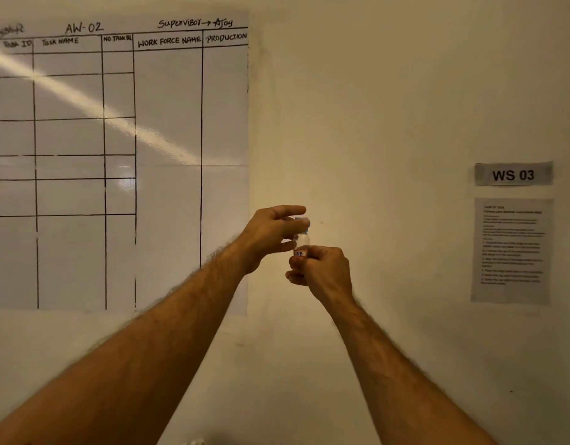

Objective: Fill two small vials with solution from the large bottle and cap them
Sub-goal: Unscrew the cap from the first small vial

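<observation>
Two bare forearms are raised in front of a pale wall, and a small vial (301,241) is held upright between the hands, in the air and not resting on any surface. The vial's lower part is gripped by the curled fingers of the right hand (322,271); a small label (300,253) edged in red is seen just above those fingers. The blue cap (303,221) at the vial's top is pinched by the thumb and fingertips of the left hand (270,234), its remaining fingers loosely curled. Behind, a hand-ruled whiteboard chart (116,162) is fixed to the wall (373,107) at left. At right, a "WS 03" sign (513,174) is mounted above a printed sheet (511,250), its text too blurred to be read.
</observation>
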